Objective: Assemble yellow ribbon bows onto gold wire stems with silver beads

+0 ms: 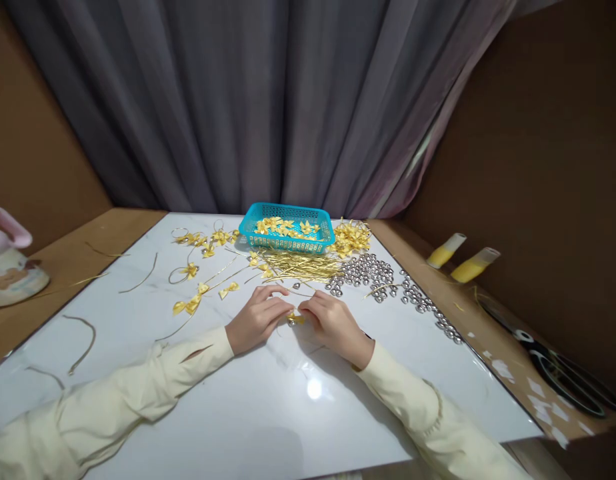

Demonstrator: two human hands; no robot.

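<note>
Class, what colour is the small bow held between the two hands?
Gold-yellow; the bow shows best in the head view.

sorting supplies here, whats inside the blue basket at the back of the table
The blue basket holds a loose layer of small gold ribbon bows. Its near wall hides the bottom, so anything under the bows cannot be seen.

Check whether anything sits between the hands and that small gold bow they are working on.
Nothing visible does. Left hand and right hand both touch the gold bow directly on the white board.
</note>
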